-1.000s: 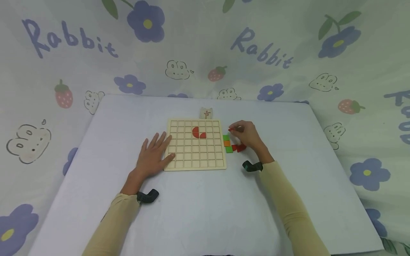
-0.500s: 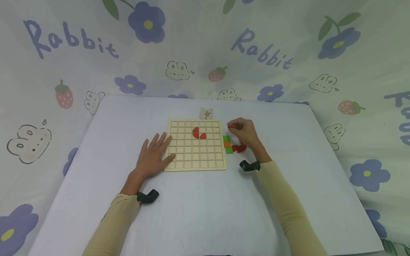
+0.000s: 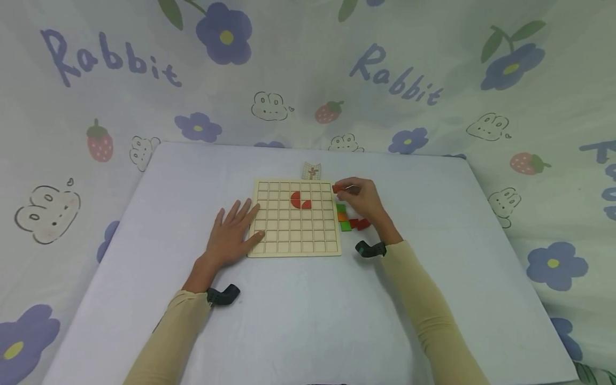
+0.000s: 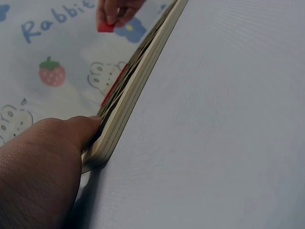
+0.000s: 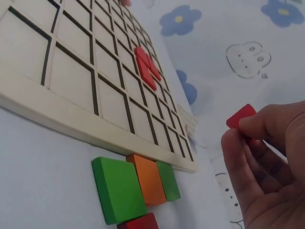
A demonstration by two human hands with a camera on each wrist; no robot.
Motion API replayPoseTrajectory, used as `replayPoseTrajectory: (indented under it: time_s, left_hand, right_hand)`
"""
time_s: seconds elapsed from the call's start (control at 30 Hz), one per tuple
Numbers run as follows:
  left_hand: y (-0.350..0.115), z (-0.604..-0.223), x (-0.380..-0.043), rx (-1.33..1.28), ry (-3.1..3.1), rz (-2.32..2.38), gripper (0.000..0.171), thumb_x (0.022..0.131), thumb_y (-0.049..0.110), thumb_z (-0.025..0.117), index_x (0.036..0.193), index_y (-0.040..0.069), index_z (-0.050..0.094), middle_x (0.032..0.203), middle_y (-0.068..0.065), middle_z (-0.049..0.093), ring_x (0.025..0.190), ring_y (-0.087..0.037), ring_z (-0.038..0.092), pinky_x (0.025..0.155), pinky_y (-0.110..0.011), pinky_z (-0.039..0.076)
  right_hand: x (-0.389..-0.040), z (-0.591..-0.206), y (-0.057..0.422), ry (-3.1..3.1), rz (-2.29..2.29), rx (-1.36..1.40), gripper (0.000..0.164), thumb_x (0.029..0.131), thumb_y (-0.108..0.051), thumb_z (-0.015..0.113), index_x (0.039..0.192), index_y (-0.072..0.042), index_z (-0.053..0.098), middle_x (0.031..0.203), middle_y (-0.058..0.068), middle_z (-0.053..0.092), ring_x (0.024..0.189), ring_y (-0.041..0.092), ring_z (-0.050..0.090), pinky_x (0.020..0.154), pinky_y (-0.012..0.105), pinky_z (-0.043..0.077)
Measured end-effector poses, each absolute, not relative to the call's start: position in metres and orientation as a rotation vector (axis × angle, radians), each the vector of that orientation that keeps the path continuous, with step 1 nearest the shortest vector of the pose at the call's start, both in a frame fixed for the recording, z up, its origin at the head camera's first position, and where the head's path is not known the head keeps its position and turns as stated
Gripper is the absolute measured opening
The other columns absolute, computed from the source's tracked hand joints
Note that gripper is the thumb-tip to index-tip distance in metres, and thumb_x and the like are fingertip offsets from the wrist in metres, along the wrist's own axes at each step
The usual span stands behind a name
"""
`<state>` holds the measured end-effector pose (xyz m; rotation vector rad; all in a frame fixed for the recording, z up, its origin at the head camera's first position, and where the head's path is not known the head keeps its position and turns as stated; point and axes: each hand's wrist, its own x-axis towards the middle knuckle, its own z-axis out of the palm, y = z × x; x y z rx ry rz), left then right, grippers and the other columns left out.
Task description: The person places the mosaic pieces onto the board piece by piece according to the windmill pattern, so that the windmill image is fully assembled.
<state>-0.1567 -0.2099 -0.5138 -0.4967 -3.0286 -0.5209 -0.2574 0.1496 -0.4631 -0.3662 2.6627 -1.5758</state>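
Observation:
A wooden grid board [image 3: 294, 235] lies mid-table, with red curved pieces [image 3: 295, 200] set in a few of its upper cells. My left hand [image 3: 230, 235] rests spread on the board's left edge, thumb and fingertips over the rim. In the left wrist view the thumb [image 4: 86, 129] lies along the board's corner. My right hand [image 3: 362, 197] pinches a small red piece [image 5: 241, 116] between thumb and fingers, raised by the board's upper right corner. Below that hand, green [image 5: 118, 190] and orange [image 5: 147, 180] square tiles lie along the board's right side.
Red pieces [image 3: 362, 224] lie to the right of the green and orange tiles. A small card with a printed grid and figure [image 3: 312, 171] sits behind the board's far edge. A white cloth covers the table [image 3: 298, 321], and a patterned curtain [image 3: 289, 69] hangs behind it.
My right hand has moved left with the red piece, from beside the tiles toward the board's upper right corner. The left hand has stayed in place on the board.

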Motion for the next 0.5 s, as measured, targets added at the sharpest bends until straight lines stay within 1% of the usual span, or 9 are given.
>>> replayPoseTrajectory:
  time_s: [0.13, 0.23, 0.4, 0.5]
  left_hand:
    - [-0.209, -0.513, -0.156, -0.493, -3.028, -0.521, 0.079, 0.097, 0.062, 0.04, 0.158, 0.015, 0.022, 0.163, -0.01, 0.014, 0.149, -0.033, 0.004, 0.114, -0.057, -0.003]
    - [-0.209, -0.512, -0.156, -0.49, -3.033, -0.523, 0.079, 0.097, 0.061, 0.041, 0.158, 0.015, 0.022, 0.163, -0.01, 0.014, 0.149, -0.033, 0.004, 0.114, -0.057, -0.003]
    - [-0.208, -0.51, -0.156, -0.483, -3.04, -0.521, 0.079, 0.097, 0.061, 0.041, 0.158, 0.016, 0.022, 0.163, -0.009, 0.014, 0.149, -0.032, 0.004, 0.115, -0.056, -0.003]
    - [-0.208, -0.51, -0.156, -0.481, -3.036, -0.522, 0.079, 0.097, 0.061, 0.042, 0.158, 0.015, 0.023, 0.163, -0.009, 0.014, 0.149, -0.032, 0.005, 0.115, -0.057, -0.003]
  right_hand:
    - [-0.257, -0.466, 0.145, 2.665, -1.571, -0.42, 0.017, 0.091, -0.013, 0.072, 0.106, -0.008, 0.073, 0.103, 0.003, 0.071, 0.083, 0.02, 0.067, 0.075, 0.035, 0.055]
    - [-0.256, -0.468, 0.14, 2.679, -1.537, -0.47, 0.015, 0.09, -0.014, 0.074, 0.103, -0.007, 0.074, 0.098, 0.004, 0.071, 0.081, 0.02, 0.067, 0.071, 0.035, 0.055]
    - [-0.255, -0.47, 0.13, 2.715, -1.442, -0.461, 0.013, 0.087, -0.015, 0.076, 0.099, -0.01, 0.075, 0.09, 0.001, 0.07, 0.078, 0.018, 0.065, 0.068, 0.033, 0.054]
    - [-0.254, -0.472, 0.124, 2.71, -1.431, -0.442, 0.013, 0.086, -0.016, 0.079, 0.096, -0.009, 0.076, 0.087, 0.001, 0.07, 0.076, 0.018, 0.064, 0.067, 0.034, 0.053]
